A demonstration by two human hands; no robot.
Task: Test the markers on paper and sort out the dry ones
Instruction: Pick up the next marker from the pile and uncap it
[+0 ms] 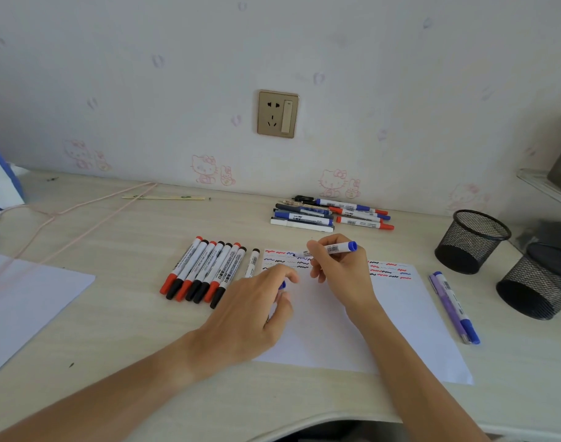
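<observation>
My right hand [339, 269] grips a white marker with a blue end [338, 248] over the top of the test paper [410, 317], tip pointing left above the squiggles [389, 271]. My left hand [257, 311] rests on the paper's left side and holds a blue cap [283, 284] in its fingers. A row of red and black markers [202, 271] lies left of the paper. Another pile of markers [330, 213] lies near the wall. Two markers, purple and blue [453, 306], lie right of the paper.
Two black mesh pen cups [472, 240] [539, 282] stand at the right. A second white sheet [27, 301] lies at the left. A pink cord [81, 212] and a chopstick packet [164, 197] lie near the wall. The desk's front edge curves inward below.
</observation>
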